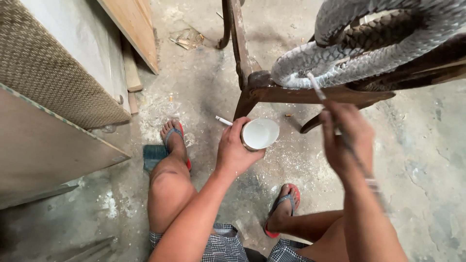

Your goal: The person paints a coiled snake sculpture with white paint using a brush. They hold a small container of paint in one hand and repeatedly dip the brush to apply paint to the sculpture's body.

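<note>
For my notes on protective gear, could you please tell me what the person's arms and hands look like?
Both arms are bare: no sleeves, gloves, watch or rings are visible on the left hand or the right hand. The right one is slightly blurred.

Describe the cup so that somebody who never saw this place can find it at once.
Start at the dark wooden chair with the scaly grey carving. Just below its front corner, the left hand holds a small round cup over the dusty floor. It is the only white, open vessel, filled with white paint.
</note>
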